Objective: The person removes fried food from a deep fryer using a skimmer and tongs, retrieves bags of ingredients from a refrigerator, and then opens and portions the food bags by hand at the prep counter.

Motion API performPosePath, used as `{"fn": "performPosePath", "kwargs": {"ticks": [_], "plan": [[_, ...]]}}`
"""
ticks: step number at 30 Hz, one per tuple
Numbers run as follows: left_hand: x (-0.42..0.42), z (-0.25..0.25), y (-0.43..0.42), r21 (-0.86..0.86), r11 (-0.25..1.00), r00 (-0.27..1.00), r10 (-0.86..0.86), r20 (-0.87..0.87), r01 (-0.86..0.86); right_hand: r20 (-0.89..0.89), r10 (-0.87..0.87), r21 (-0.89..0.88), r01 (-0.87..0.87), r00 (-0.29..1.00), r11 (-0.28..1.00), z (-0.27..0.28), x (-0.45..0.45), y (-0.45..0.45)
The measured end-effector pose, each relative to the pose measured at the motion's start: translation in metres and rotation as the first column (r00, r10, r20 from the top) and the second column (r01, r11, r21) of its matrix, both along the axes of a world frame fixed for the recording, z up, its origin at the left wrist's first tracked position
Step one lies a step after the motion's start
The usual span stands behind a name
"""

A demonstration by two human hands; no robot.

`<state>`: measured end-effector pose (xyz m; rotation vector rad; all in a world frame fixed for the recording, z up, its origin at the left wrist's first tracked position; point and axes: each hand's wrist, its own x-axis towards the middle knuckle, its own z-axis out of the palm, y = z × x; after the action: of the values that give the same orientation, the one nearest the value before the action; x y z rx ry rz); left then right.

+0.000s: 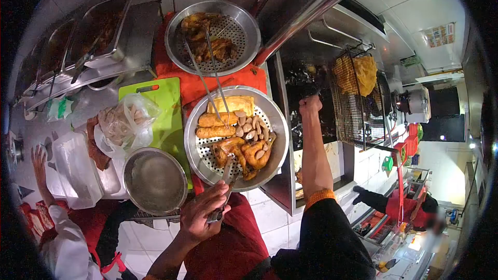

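My left hand (199,211), fingers closed, grips a metal utensil (226,172) whose narrow end points into a perforated steel bowl (282,161); its exact kind is unclear. That bowl holds browned chicken pieces (255,154), sausage pieces (250,127), golden rolls (215,131) and a pale yellow block (233,105). Long metal tongs (199,72) lean across from a second perforated bowl (251,36), which contains darker fried pieces (220,49). My right hand (311,105) is closed in a fist over the fryer's dark oil (306,80); whatever is inside it is hidden.
A wire fryer basket (358,119) with yellow fried food (365,75) stands right of the fryer. To the left are a green cutting board (168,98), a plastic bag (129,124), a metal bowl (155,181) and a co-worker's hand (39,158). Another person (410,205) works farther back.
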<state>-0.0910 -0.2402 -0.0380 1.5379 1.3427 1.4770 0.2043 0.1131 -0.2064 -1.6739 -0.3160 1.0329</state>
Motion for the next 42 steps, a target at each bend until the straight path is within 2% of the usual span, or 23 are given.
{"fn": "performPosePath", "kwargs": {"ticks": [1,3,5,7,8,10,11,13,14,17,18,20,25,27,29,31,33,35,36,37,39,40,42], "plan": [[0.0,-0.001,0.0,0.002,1.0,1.0,-0.001,-0.001,0.002,-0.001,-0.001,0.002,0.002,1.0,1.0,0.001,0.0,-0.004],[0.002,-0.003,0.0,0.015,1.0,1.0,0.019,0.011,-0.019,-0.069,-0.117,0.001,0.117,0.991,0.993,0.003,-0.002,-0.01],[0.003,-0.003,0.0,0.007,1.0,1.0,0.016,-0.004,-0.016,-0.073,-0.091,-0.003,0.091,0.993,0.996,0.008,-0.003,-0.02],[0.004,0.0,0.002,0.002,1.0,1.0,0.014,-0.02,-0.014,-0.202,-0.063,0.165,0.097,0.977,0.982,-0.008,0.003,-0.021],[0.005,0.003,0.004,0.014,1.0,1.0,0.009,-0.018,-0.009,-0.204,-0.064,0.166,0.099,0.977,0.981,-0.008,0.003,-0.016],[0.007,0.004,0.006,0.029,1.0,1.0,0.009,-0.019,-0.008,-0.016,-0.078,-0.031,0.078,0.997,0.996,-0.004,-0.002,0.0],[0.007,0.001,0.004,0.029,1.0,1.0,-0.001,-0.024,0.001,-0.02,-0.075,-0.03,0.074,0.997,0.997,0.0,-0.006,0.001],[0.006,0.0,0.002,0.029,1.0,0.999,-0.008,-0.032,0.009,-0.337,-0.166,0.062,0.198,0.927,0.978,0.001,-0.009,0.003],[0.006,0.001,0.001,0.025,1.0,0.999,-0.006,-0.038,0.007,-0.307,-0.094,0.112,0.134,0.947,0.985,-0.002,-0.008,-0.001],[0.005,0.006,0.001,0.015,1.0,0.999,-0.013,-0.037,0.014,-0.202,-0.062,0.141,0.092,0.977,0.986,0.002,-0.012,-0.015],[0.004,0.007,0.002,0.009,1.0,0.999,-0.015,-0.035,0.015,-0.233,-0.091,0.058,0.108,0.968,0.993,0.009,-0.012,-0.018],[0.005,0.004,0.003,0.017,1.0,1.0,-0.015,-0.016,0.015,-0.267,-0.041,0.069,0.062,0.963,0.996,0.007,-0.004,-0.027],[0.007,0.007,0.005,0.049,0.999,0.999,-0.021,-0.033,0.022,-0.442,0.068,0.107,-0.022,0.894,0.994,0.016,-0.001,-0.051],[0.007,0.006,0.002,-0.017,1.0,0.999,0.015,-0.042,-0.016,-0.468,0.088,0.202,0.009,0.88,0.979,0.009,0.005,-0.058],[0.008,-0.002,0.001,0.019,1.0,1.0,-0.019,0.003,0.019,-0.505,0.116,0.088,-0.083,0.855,0.993,0.036,0.0,-0.076],[0.009,0.001,0.008,0.063,0.997,0.998,0.045,-0.034,-0.043,-0.604,0.177,0.124,-0.128,0.777,0.984,0.041,0.004,-0.086],[0.007,0.004,0.01,0.062,0.998,0.994,0.031,-0.109,-0.025,-0.831,0.132,0.142,-0.023,0.541,0.99,0.029,0.016,-0.091],[0.006,0.002,0.01,0.013,1.0,0.99,-0.001,-0.143,0.003,-0.843,0.024,0.032,0.006,0.538,0.999,0.05,0.011,-0.099],[0.005,0.002,0.008,-0.114,0.992,0.988,0.041,-0.146,-0.058,-0.856,-0.079,-0.051,0.067,0.511,0.996,0.063,0.007,-0.101],[0.005,0.005,0.012,-0.102,0.995,0.986,0.007,-0.168,-0.024,-0.939,-0.08,-0.085,0.0,0.335,0.996,0.035,0.019,-0.098],[0.007,0.014,0.023,-0.003,0.999,0.919,0.031,-0.392,-0.035,-0.957,-0.049,-0.058,-0.022,0.286,0.998,0.055,0.017,-0.107],[0.011,0.014,0.029,0.005,1.0,0.91,0.01,-0.414,-0.009,-0.99,-0.019,-0.028,-0.059,0.142,0.998,0.057,0.025,-0.113],[0.021,0.014,0.037,0.023,0.993,0.968,0.114,-0.225,-0.112,-0.99,-0.017,-0.024,-0.049,0.143,0.999,0.055,0.031,-0.12]]}}
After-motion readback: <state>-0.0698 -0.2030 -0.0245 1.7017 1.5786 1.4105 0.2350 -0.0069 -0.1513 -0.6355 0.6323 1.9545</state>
